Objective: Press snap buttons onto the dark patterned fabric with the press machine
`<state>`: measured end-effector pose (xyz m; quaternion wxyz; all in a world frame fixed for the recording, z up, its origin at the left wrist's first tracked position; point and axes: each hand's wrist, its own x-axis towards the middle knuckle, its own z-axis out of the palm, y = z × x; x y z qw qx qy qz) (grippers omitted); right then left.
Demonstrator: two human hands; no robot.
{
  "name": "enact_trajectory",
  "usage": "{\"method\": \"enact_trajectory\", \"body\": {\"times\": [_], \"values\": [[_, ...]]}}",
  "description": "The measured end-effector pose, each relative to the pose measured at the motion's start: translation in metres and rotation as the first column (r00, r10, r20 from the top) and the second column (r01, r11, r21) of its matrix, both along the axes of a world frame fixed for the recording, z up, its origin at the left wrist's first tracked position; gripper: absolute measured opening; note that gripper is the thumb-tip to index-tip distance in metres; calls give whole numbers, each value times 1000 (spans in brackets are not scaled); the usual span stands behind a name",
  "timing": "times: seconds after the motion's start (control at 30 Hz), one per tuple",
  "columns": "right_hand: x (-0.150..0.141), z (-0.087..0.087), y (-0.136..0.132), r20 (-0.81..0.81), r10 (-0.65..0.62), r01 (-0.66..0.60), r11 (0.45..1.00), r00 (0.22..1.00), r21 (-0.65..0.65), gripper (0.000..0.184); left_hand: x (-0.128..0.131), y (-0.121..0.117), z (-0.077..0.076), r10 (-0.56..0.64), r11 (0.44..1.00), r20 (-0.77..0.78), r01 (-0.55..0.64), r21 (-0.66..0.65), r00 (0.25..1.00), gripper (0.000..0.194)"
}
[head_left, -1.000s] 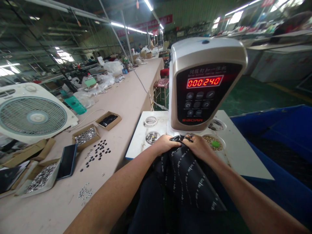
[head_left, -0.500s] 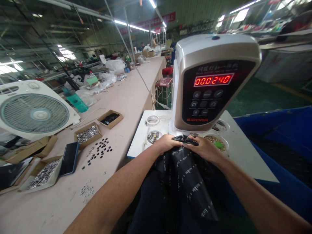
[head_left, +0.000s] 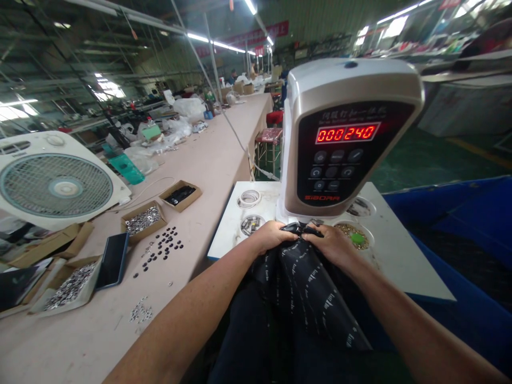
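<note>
A black fabric piece with white printed lettering (head_left: 310,277) hangs down from both hands over the lap. My left hand (head_left: 271,236) is closed on the left part of its upper edge. On the right side, my right hand (head_left: 328,240) pinches the same edge. Both hands are right under the head of a button-fastening machine (head_left: 356,138), whose red display reads 000240. The fabric's top edge lies at the machine's working point, which the hands and machine head mostly hide.
On the white machine table (head_left: 408,266) are cups of small metal parts (head_left: 253,225). The long bench (head_left: 224,154) at left holds a fan (head_left: 60,181), a phone (head_left: 112,260), boxes of snap parts (head_left: 144,220) and loose black caps (head_left: 165,242). Blue sheeting (head_left: 460,213) lies right.
The lower part of the black fabric has swung and spread to the right. Both hands keep their hold and have shifted only slightly under the machine head.
</note>
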<state>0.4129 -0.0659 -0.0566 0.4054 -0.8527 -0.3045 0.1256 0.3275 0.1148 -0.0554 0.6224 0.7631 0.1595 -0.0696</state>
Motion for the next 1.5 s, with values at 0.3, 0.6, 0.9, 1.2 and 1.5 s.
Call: {"method": "enact_trajectory", "body": {"times": [0.3, 0.6, 0.9, 1.2, 1.5], "values": [[0, -2, 3, 40, -44, 45, 998, 998, -38, 27, 2, -1, -1, 10, 1000, -10, -9, 27, 1000, 16], [0, -8, -1, 25, -6, 7, 1000, 1000, -28, 33, -1, 1, -6, 48, 998, -18, -47, 47, 999, 16], [2, -13, -2, 115, 11, -5, 998, 993, -59, 44, 3, 5, -18, 89, 996, -16, -89, 15, 996, 20], [-13, -29, 11, 223, -158, 203, 959, 962, -199, 41, -17, -8, -22, 179, 960, 187, -214, 183, 966, 44], [-17, -29, 8, 296, -133, 212, 944, 946, -252, 41, -16, -21, -24, 173, 808, 261, -288, 513, 950, 19]]}}
